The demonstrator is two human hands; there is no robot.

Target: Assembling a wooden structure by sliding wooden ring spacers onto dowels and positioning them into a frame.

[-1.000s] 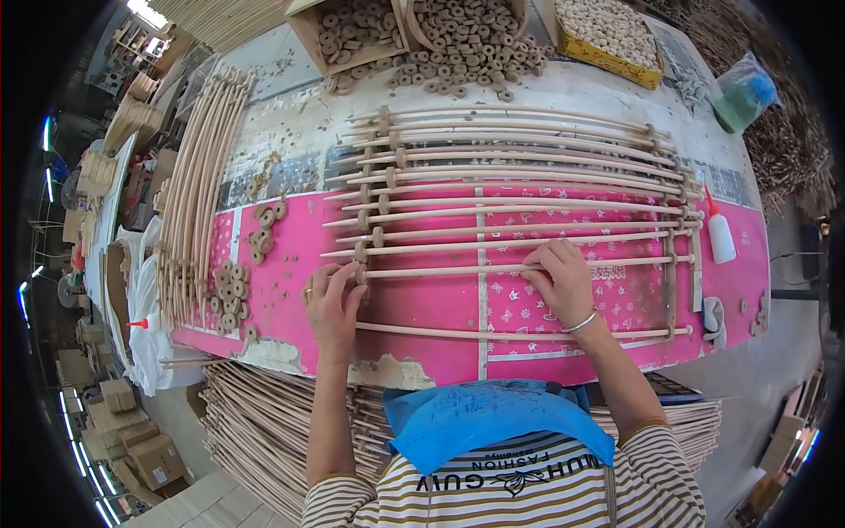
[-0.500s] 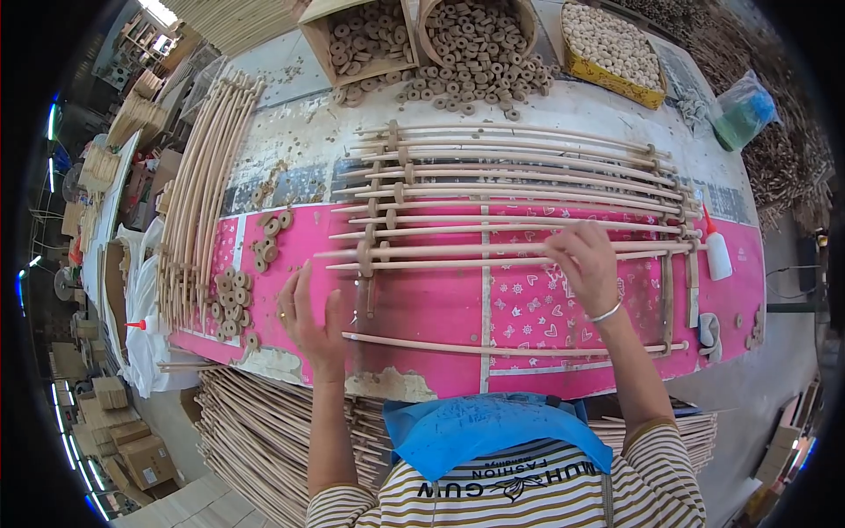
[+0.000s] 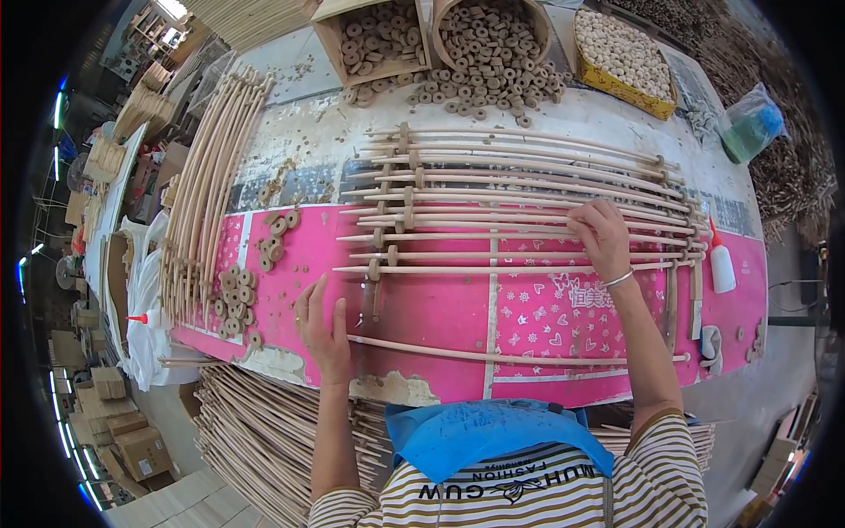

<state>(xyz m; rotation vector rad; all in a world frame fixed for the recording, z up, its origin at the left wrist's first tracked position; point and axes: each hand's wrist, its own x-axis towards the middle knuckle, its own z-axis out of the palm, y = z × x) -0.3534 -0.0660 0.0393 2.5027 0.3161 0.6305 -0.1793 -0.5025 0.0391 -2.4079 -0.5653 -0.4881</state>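
Note:
Several slim tapered wooden rods (image 3: 519, 257) lie side by side across wooden support strips (image 3: 378, 304), with small wooden rings (image 3: 407, 216) on some near their left ends. My right hand (image 3: 603, 238) reaches over the rods, its thumb and fingers closed around a wooden rod (image 3: 537, 219) in the row. Off the left ends of the row, my left hand (image 3: 324, 327) is raised above the pink table cover, fingers apart and holding nothing. Nearer me, a single wooden rod (image 3: 528, 358) lies apart, its left end close to my left hand.
Loose wooden rings (image 3: 234, 295) lie left of the row, beside a stack of rods (image 3: 207, 194). At the back stand a wooden box (image 3: 341, 44) and a round tub (image 3: 435, 44) of rings, and a yellow box (image 3: 647, 102) of small balls. A white glue bottle (image 3: 722, 268) lies at right.
My right hand has moved away from me across the row, and the rod it grips now lies farther back among the others. My left hand has stayed nearly in place, still open.

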